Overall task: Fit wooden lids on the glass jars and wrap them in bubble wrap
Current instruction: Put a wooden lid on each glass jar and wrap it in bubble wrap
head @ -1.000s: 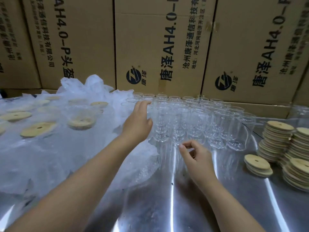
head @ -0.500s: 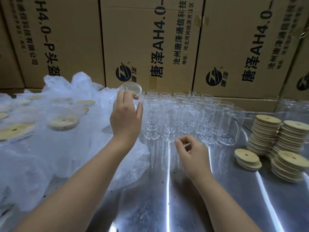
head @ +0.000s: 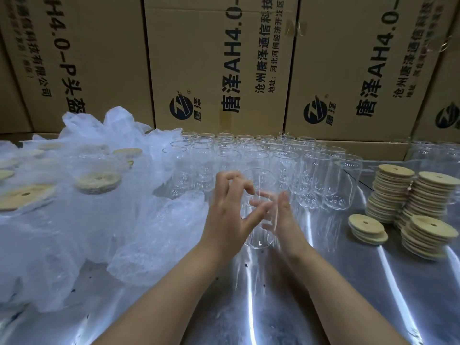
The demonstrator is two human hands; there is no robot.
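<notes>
Two hands: the left hand (head: 227, 215) curls its fingers against the left wall of one jar (head: 258, 235), with the thumb reaching across the front. The right hand (head: 286, 220) cups the right wall, and its fingers show through the glass behind. Both hands are blurred, so I cannot tell how firm the hold is.
Held jar: upright and lidless, just in front of the rows. Its base is low over the worktop (head: 286, 307) or resting on it; I cannot tell which.
Open jars (head: 256, 155): packed rim to rim, close behind the hands.
Wooden lids (head: 395, 192): tall stacks on the right, well apart from the hands. A short stack (head: 367, 226) lies nearer.
Bubble wrap (head: 129, 220): heaped on the left over lidded jars (head: 98, 181).
Likely step: bringing this jar forward to take a lid.
Risk, slip: smooth glass held only at the sides could slide through the fingers if one hand lets go to fetch a lid.
Risk, knock: a backward swing of the jar or a knuckle could strike the front row, and jars this tightly packed would topple one another.
Risk, stacks: the tall lid stacks lean unevenly, so a hasty reach could spill them.
Risk, fit: a lid pressed on crooked could tip the jar on the shiny worktop.
</notes>
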